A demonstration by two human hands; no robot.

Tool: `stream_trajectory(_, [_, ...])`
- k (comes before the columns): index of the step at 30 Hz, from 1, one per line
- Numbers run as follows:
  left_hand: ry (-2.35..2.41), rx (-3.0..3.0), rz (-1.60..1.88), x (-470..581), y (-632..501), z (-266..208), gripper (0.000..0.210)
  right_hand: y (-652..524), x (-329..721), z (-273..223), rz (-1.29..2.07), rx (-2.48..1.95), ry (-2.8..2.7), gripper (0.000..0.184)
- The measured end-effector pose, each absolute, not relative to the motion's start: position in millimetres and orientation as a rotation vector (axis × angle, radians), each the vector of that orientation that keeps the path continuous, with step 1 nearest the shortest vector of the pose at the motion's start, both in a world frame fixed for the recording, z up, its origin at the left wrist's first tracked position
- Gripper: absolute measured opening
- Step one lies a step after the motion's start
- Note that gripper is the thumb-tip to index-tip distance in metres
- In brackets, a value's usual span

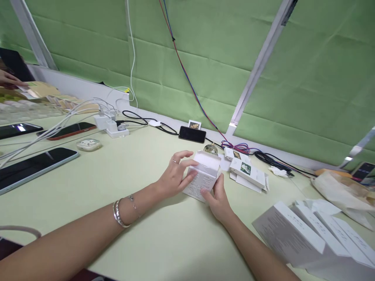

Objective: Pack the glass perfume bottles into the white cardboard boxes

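A white printed carton [199,185], its top flap raised, is near the middle of the pale table [152,242]. The right hand [217,200] holds its right side, thumb across the printed face. The left hand [176,175] has its fingers parted and bent at the carton's left top edge; I cannot tell whether they grip it. Farther right lie flat white picture boxes [251,175]; a black smartphone [192,134] leans at the far side.
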State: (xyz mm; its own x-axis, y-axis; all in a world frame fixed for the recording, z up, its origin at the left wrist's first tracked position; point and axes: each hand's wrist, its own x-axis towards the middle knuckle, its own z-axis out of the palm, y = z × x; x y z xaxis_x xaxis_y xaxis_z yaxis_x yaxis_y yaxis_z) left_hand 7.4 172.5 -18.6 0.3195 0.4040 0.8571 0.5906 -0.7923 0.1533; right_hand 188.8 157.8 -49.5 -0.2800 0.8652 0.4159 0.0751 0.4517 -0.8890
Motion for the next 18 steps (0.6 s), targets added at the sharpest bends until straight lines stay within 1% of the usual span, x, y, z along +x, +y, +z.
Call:
stream_trajectory(3, [-1.017,-2.422,-1.288,8.0,169.6,-17.5,0.023,157.2,186.8,-50.5,0.852,-0.782,-1.688,0.056])
stream_trajectory(6, [-1.063,-2.463,-1.272,7.5,168.9,-16.9,0.025,156.5,185.4,-53.2,0.703,-0.750,-1.685,0.063])
stream_trajectory(8, [-1.079,-2.482,-1.289,7.3,169.4,-17.4,0.025,156.1,185.4,-54.2,0.585,-0.736,-1.685,0.063])
stream_trajectory(10, [-1.066,-2.498,-1.326,7.5,169.7,-18.0,0.025,155.8,186.2,-53.3,0.482,-0.733,-1.726,0.055])
stream_trajectory(13, [-0.963,-2.527,-1.381,8.6,169.3,-18.3,0.027,155.4,188.3,-48.9,0.398,-0.748,-1.806,0.038])
stream_trajectory(18, [-0.723,-2.583,-1.502,11.9,169.3,-16.9,0.046,155.4,189.0,-46.3,0.354,-0.786,-1.754,0.030])
